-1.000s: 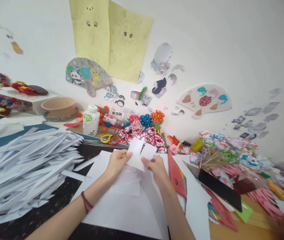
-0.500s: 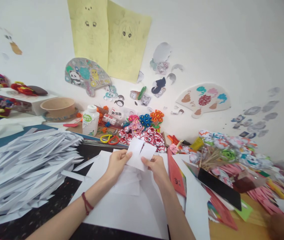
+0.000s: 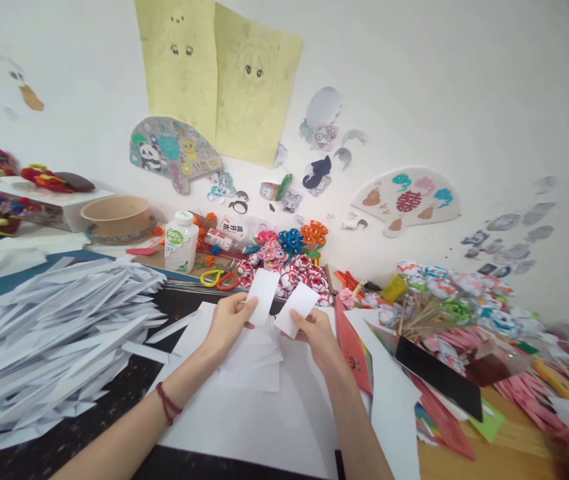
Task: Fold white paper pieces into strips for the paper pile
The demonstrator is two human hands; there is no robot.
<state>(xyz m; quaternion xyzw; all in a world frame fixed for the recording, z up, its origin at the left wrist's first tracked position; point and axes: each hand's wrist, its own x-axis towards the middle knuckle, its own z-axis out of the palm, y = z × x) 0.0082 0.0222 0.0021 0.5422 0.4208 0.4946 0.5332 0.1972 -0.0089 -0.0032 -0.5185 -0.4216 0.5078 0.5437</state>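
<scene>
Between thumb and fingers, my left hand pinches a white paper piece, held upright. A second paper piece is pinched in my right hand and leans to the right. A narrow gap parts the two pieces. Below my hands, several small white paper pieces lie overlapping on large white sheets. To the left spreads a big heap of folded paper strips.
Yellow-and-orange-handled scissors and a white bottle stand beyond the sheets. Red-and-white paper flowers fill a box at the back. On the right lie a red set square, a black phone and crafted flowers.
The paper my hands held was joined at the bottom, split from the top. Now it is in two separate pieces, and my hands have moved slightly apart.
</scene>
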